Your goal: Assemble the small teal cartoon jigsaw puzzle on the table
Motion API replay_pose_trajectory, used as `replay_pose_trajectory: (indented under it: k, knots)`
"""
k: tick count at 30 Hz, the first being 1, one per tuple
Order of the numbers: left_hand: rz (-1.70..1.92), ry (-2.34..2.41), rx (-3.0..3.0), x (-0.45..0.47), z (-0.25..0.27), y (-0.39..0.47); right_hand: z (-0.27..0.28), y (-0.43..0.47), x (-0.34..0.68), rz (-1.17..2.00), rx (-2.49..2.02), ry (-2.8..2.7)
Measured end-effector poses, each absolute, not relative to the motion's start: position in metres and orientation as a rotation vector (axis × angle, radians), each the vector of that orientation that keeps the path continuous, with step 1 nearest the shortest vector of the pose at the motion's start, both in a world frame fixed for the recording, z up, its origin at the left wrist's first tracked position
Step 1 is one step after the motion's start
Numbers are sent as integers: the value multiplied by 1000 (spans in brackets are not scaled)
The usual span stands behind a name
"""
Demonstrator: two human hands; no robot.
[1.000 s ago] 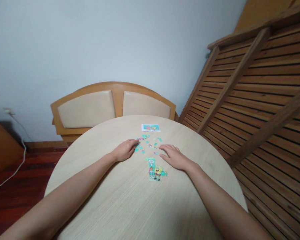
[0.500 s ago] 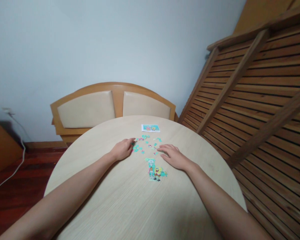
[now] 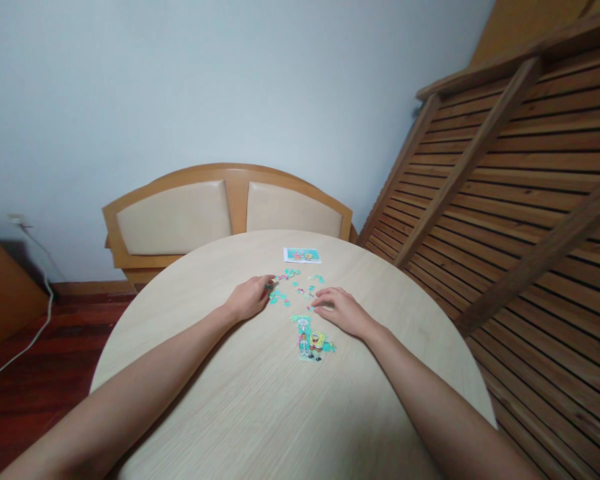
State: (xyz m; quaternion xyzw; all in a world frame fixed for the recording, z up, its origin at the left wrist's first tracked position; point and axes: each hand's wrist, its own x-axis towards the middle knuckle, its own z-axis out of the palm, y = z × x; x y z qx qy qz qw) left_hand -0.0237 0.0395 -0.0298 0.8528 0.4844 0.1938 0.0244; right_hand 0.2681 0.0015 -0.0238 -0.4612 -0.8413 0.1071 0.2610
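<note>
Loose jigsaw puzzle pieces [image 3: 280, 298], teal with bits of pink, lie scattered around the middle of the round table [image 3: 220, 400]. My left hand [image 3: 250, 297] rests at their left side, its fingers curled with a puzzle piece [image 3: 269, 287] at the tips. On the right, my right hand [image 3: 343, 311] has its thumb and fingertips drawn together on a small puzzle piece [image 3: 310, 308]. Closer to me lies a joined puzzle section [image 3: 310, 339] showing a yellow square cartoon figure and a pale teal one. Fine detail at the fingertips is too small to make out.
A small printed picture card [image 3: 303, 255] lies behind the pieces. A padded wooden headboard [image 3: 236, 200] stands beyond the table against the wall. A slatted wooden panel [image 3: 510, 187] leans at the right. A white cable [image 3: 47, 313] runs down at the left.
My right hand's thumb and fingers have closed together at a puzzle piece. My left hand has shifted slightly, staying by the left-hand pieces. The joined section lies unchanged.
</note>
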Motion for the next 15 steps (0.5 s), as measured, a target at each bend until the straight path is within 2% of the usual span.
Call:
replay_pose_trajectory:
  k: [9,15]
  knots:
    - [640,1451,2663,-21,-27,33,-33,4,267,360,-1224,-2221]
    - [722,1131,2804,-11,-28,26,-27,3,265,350,-1251,-2242]
